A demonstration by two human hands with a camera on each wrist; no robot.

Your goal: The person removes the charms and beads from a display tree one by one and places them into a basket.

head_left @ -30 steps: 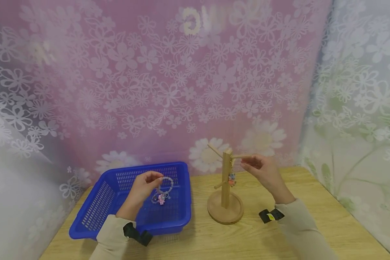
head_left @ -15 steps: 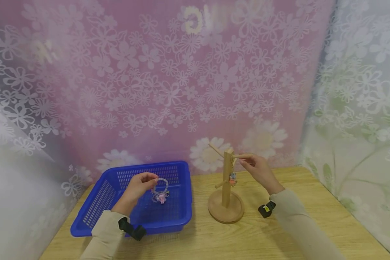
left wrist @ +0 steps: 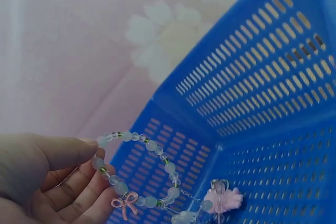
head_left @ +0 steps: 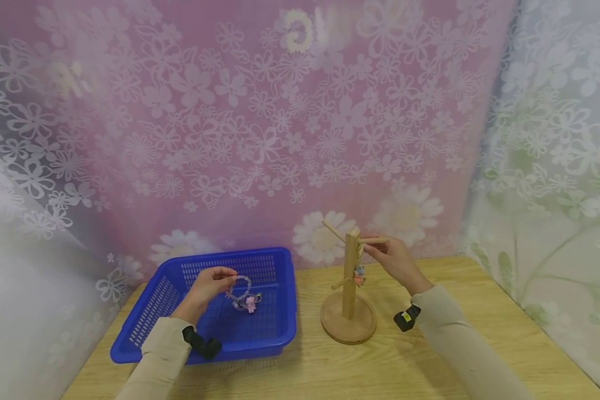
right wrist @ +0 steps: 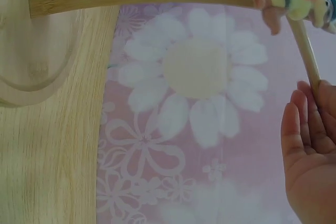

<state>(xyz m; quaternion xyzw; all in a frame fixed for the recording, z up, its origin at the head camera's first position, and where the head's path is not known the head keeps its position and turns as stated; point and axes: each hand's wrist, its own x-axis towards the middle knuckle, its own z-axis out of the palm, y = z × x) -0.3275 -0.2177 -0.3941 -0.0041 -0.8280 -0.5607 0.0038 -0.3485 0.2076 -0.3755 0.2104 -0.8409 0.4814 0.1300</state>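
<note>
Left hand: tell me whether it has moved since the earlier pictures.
Yes. In the head view, the left hand has shifted leftward, away from the blue basket's right rim.

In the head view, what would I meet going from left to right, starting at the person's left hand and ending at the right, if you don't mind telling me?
Left hand → pale beaded bracelet → pink figure charm → post of the wooden peg stand → hanging figurine charm → right hand.

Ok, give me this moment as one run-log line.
Left hand: pinches beaded bracelet over blue basket; right hand: at upper right peg of wooden stand, grip unclear; figurine charm: hangs from stand
</note>
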